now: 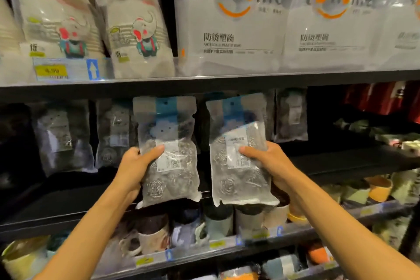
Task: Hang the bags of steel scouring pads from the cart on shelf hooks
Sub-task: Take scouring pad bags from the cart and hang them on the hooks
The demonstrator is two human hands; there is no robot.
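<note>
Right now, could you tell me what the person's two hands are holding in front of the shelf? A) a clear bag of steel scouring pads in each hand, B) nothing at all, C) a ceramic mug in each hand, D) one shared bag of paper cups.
A: the left hand grips one clear plastic bag of steel scouring pads, and the right hand grips a second such bag, both raised before the dark shelf.

Hooks hidden behind bag tops. Fingers of left hand and right hand hidden behind bags, thumbs alone showing. Hanging packs at back dark, contents unreadable. Price tag blurred. Forearms cut by bottom edge.
</note>
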